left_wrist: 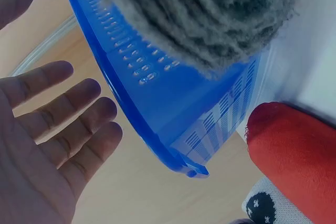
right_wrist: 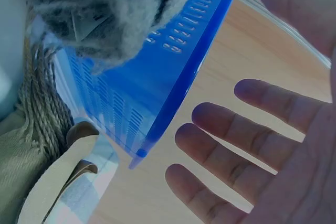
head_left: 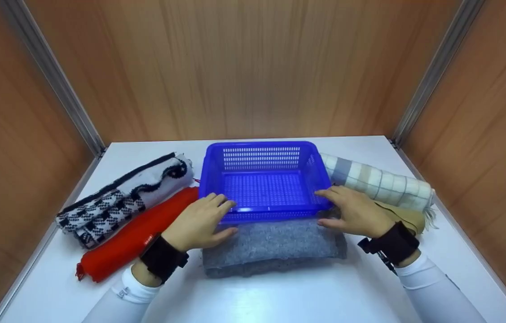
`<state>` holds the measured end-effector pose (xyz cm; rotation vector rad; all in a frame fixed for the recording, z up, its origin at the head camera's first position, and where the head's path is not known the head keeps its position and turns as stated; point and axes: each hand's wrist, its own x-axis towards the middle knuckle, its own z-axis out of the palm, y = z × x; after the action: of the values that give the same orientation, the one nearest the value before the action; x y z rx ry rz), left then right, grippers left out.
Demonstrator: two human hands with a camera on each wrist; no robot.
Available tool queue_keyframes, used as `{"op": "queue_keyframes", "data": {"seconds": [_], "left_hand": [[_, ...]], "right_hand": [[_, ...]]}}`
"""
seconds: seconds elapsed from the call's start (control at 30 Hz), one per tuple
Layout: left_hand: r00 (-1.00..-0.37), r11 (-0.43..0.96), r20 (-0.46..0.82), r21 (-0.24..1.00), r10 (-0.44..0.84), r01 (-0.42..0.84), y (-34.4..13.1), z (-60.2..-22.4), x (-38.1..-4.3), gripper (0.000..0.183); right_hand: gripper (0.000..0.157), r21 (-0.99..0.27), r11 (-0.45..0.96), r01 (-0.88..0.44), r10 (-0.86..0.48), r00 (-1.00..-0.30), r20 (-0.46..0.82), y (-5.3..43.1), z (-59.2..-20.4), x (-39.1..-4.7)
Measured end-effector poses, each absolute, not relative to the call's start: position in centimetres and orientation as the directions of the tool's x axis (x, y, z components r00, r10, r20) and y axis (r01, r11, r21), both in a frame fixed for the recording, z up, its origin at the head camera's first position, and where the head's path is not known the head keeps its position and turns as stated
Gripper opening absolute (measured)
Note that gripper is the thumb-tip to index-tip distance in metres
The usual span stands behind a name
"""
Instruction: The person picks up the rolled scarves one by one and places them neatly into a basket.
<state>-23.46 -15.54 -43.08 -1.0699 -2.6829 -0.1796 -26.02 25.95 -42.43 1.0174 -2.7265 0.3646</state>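
A blue plastic basket (head_left: 261, 209) with perforated walls stands at the middle of the white table, nothing inside it. My left hand (head_left: 202, 222) hovers by its front left corner, fingers spread and holding nothing. On the other side, my right hand (head_left: 352, 211) is over the front right corner, its fingers also apart and bare. Both wrist views show a gap between the fingertips and the basket rim. In front of the basket lies a folded grey fuzzy scarf (head_left: 275, 246), its rolled end (left_wrist: 220, 19) large in the left wrist view.
To the left lie a rolled red scarf (head_left: 131, 237) and a black-and-white patterned scarf (head_left: 131, 193). A cream checked scarf (head_left: 383, 181) and an olive-tan rolled scarf (head_left: 407, 217) lie to the right, partly behind my right hand. Wooden panels (head_left: 253, 67) enclose the table's back and sides.
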Motion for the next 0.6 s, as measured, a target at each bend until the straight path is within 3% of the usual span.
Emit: {"op": "queue_keyframes", "data": {"seconds": [0.6], "left_hand": [[-0.647,0.682,0.297,-0.021,0.702,0.731,-14.7,-43.5,-22.5,0.050]], "right_hand": [[0.059,-0.141,0.690,-0.710,-0.659,-0.697,0.283,25.4,-42.3,-24.9]]}}
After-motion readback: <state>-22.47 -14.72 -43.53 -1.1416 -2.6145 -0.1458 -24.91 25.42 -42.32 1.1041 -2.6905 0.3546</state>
